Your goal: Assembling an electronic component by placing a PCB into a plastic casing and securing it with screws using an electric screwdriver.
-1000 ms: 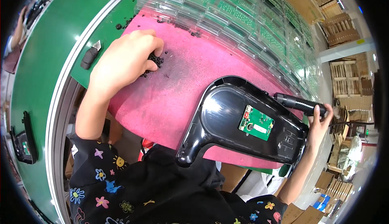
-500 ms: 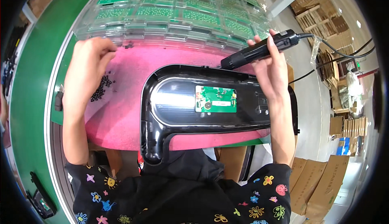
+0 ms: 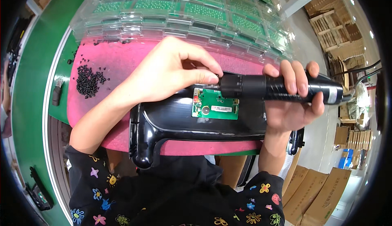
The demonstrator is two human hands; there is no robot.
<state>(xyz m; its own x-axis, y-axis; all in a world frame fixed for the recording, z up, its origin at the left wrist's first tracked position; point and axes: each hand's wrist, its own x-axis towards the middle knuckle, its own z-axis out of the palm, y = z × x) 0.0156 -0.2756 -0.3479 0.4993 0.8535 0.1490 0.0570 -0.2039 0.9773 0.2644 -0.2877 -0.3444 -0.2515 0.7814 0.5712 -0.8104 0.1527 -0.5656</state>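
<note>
My right hand [image 3: 286,113] is wrapped around a black electric screwdriver [image 3: 251,87], held almost level with its tip to the left. Thumb and forefinger of my left hand [image 3: 165,73] pinch together at that tip; whatever lies between them is too small to make out. Below both hands, a glossy black plastic housing [image 3: 175,122] rests on a pink mat [image 3: 118,58]. A green circuit board [image 3: 222,103] sits in the housing, its upper edge partly covered by the screwdriver. Small black screws [image 3: 87,81] lie piled on the mat at the left.
Clear plastic trays [image 3: 183,26] of green boards stand behind the mat. A cable [image 3: 359,81] trails right from the screwdriver. A small dark object [image 3: 57,93] lies left of the mat, and another black housing [image 3: 38,191] is at the lower left. Cardboard [image 3: 314,193] leans at the lower right.
My left hand has moved right, from near the screws to the screwdriver's tip. The screwdriver has swung level and come down over the housing, with my right hand's fingers now wrapped over it.
</note>
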